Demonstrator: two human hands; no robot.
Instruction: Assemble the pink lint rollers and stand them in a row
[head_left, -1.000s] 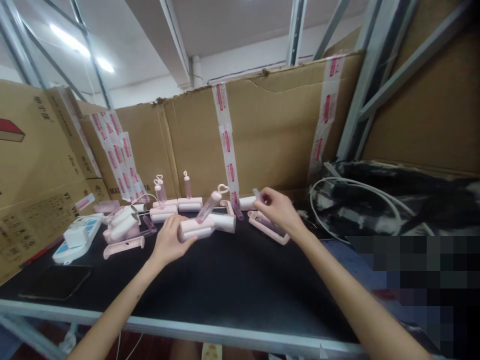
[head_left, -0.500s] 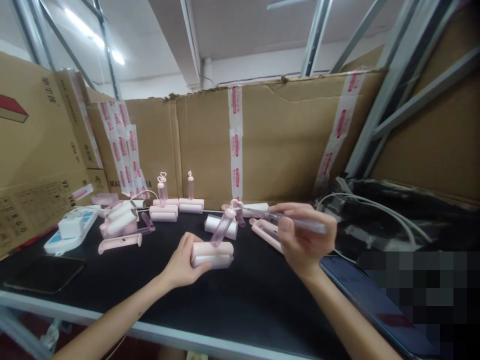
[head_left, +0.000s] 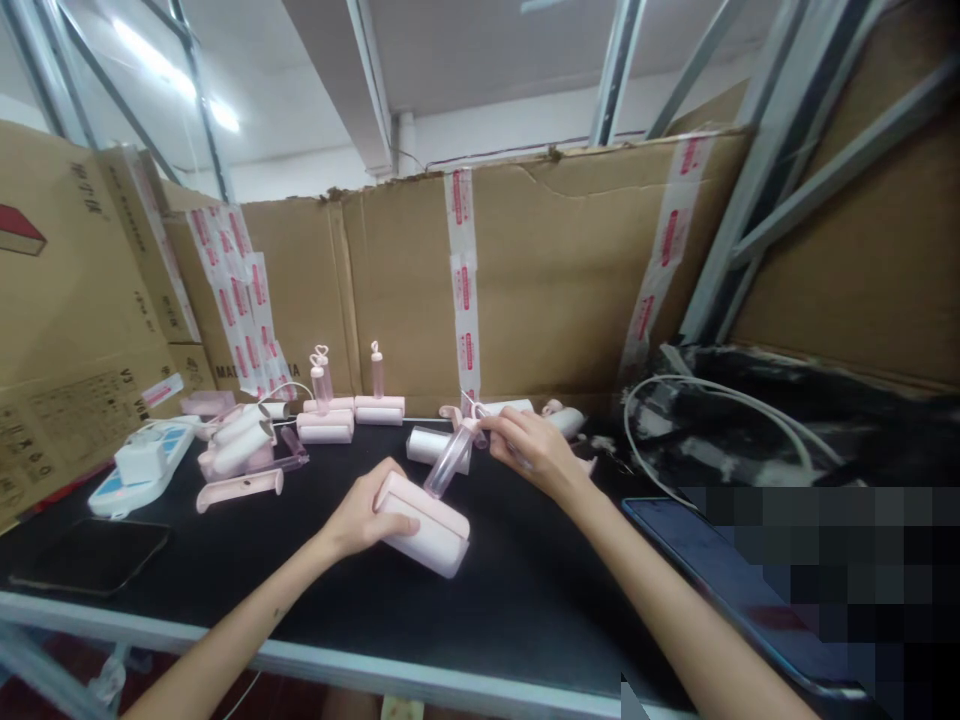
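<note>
My left hand (head_left: 364,512) grips a pink lint roller (head_left: 427,525), tilted on the black table top (head_left: 480,590). A clear pink handle (head_left: 448,461) sticks up from the roller toward the back. My right hand (head_left: 525,448) pinches the top end of that handle, with a thin clear piece between its fingers. Behind my hands lie a white roll (head_left: 431,445) and several more pink roller parts (head_left: 517,408).
Finished pink rollers (head_left: 352,410) stand at the back left by a pile of pink parts (head_left: 244,445). A power strip (head_left: 135,470) and a dark phone (head_left: 94,552) lie at left. A tablet (head_left: 720,570) and a cable (head_left: 675,400) are at right. Cardboard walls surround the table.
My left hand has pulled the roller nearer and tipped it. My right hand has swung back from the right to the top of the roller's handle.
</note>
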